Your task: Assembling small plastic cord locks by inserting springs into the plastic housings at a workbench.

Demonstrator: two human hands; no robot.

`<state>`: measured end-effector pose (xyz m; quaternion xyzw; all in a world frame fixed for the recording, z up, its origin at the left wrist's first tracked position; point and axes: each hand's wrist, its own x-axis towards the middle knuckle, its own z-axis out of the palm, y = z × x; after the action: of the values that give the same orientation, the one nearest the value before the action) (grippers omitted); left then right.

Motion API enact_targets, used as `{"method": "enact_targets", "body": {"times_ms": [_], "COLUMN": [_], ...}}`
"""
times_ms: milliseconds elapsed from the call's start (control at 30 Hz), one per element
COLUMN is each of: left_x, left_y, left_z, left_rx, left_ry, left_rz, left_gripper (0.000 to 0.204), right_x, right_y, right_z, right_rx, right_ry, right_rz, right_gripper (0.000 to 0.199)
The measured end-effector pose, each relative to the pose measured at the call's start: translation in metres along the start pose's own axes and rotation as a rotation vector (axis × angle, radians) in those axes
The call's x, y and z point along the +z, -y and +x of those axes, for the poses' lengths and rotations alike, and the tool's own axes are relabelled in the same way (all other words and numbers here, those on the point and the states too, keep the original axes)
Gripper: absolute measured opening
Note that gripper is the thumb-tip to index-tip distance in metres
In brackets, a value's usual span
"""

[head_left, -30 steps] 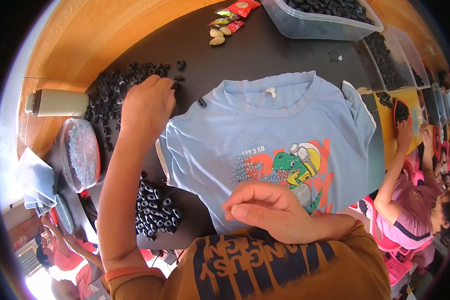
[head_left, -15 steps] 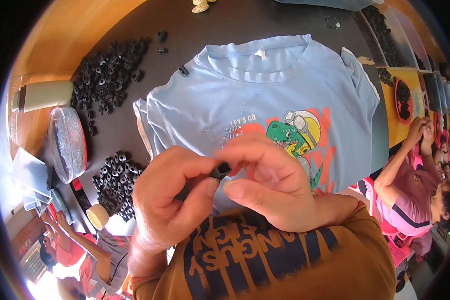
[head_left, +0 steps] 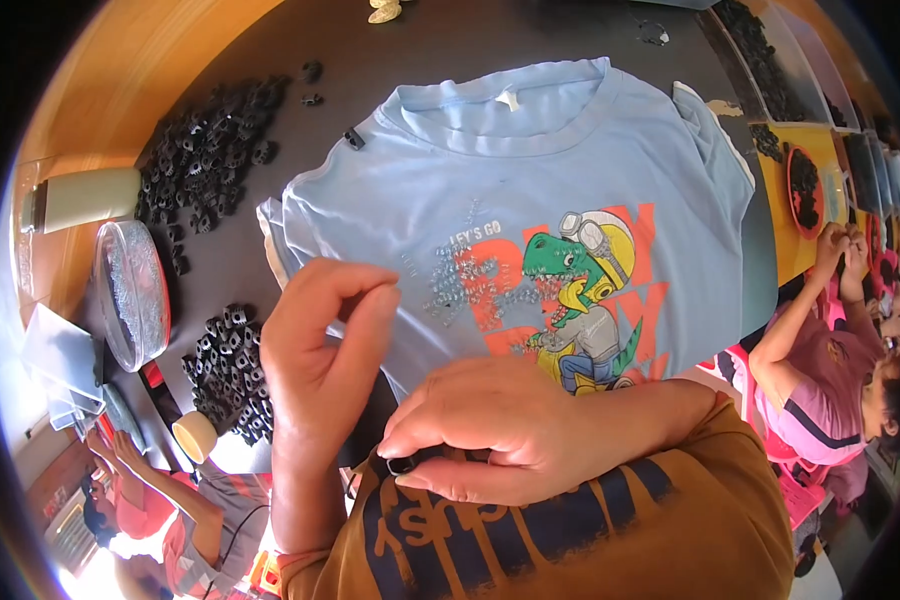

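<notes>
My two hands work small black parts over a light blue T-shirt spread on a dark table.

My right hand is clenched around a small black part, pinned between thumb and fingers close to my chest. My left hand hovers above the shirt's lower edge, fingertips pinched together; whether they grip anything, I cannot tell. I judge this the fitting stage: next calls for bringing both hands together precisely. The part looks tiny, dark and hard, like the black pieces heaped at left beside a clear round dish.
</notes>
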<state>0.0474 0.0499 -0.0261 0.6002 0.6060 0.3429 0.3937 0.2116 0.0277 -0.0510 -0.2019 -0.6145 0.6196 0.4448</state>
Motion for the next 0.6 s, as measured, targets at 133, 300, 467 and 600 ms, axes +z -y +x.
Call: {"method": "enact_targets", "body": {"times_ms": [133, 300, 467, 600], "left_x": [0.019, 0.040, 0.047, 0.042], "left_y": [0.001, 0.012, 0.014, 0.014], "left_z": [0.026, 0.049, 0.056, 0.053], "left_rx": [0.272, 0.366, 0.483, 0.508], "left_ry": [0.066, 0.129, 0.107, 0.095], "left_rz": [0.255, 0.513, 0.724, 0.688], "left_gripper": [0.010, 0.012, 0.012, 0.010], "right_x": [0.001, -0.002, -0.003, -0.003], "right_y": [0.000, 0.003, 0.002, 0.001], "right_z": [0.001, 0.002, 0.000, 0.000], "right_rx": [-0.005, 0.011, 0.120, 0.102], "right_ry": [0.011, 0.003, -0.183, -0.256], "right_rz": [-0.018, -0.017, 0.127, 0.181], "right_gripper": [0.022, 0.022, 0.020, 0.021]}}
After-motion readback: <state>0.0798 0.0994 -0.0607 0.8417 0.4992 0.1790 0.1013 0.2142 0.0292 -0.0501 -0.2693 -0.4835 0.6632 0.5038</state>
